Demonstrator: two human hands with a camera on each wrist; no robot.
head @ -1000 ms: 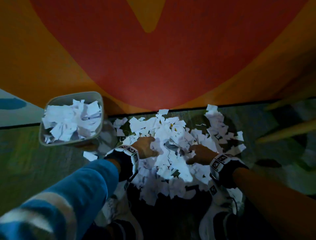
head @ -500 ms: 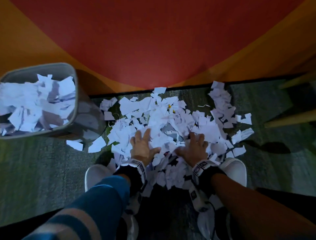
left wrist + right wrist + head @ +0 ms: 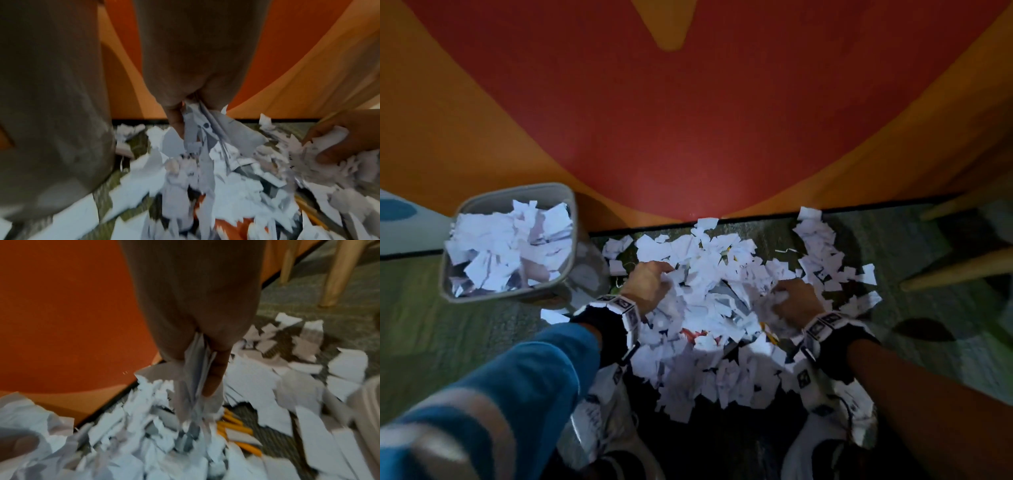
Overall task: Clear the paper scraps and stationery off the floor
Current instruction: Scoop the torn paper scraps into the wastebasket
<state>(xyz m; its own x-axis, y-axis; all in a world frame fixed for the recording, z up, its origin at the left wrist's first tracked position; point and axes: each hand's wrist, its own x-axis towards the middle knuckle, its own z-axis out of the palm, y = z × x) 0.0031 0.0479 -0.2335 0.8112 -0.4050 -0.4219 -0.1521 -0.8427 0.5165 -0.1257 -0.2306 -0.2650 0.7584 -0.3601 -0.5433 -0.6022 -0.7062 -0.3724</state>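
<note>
A heap of white paper scraps (image 3: 709, 301) covers the green carpet in front of my feet. My left hand (image 3: 650, 284) grips a bunch of scraps (image 3: 201, 129) at the heap's left side, fingers curled round them. On the heap's right side my right hand (image 3: 791, 305) clutches another bunch (image 3: 195, 369). Several yellow pencils (image 3: 236, 430) lie half buried under the scraps, beside the right hand. Something orange-red (image 3: 226, 225) shows under the paper near the heap's front.
A grey waste bin (image 3: 571, 212), filled high with scraps, stands on the left next to the heap. A red and orange wall (image 3: 688, 120) rises just behind. Wooden chair legs (image 3: 955, 270) stand at the right. My white shoes (image 3: 599, 421) flank the heap.
Both hands lay flat with spread fingers on the heap half a second ago; now their fingers have curled round bunches of scraps. The head view has tilted up and back to the right.
</note>
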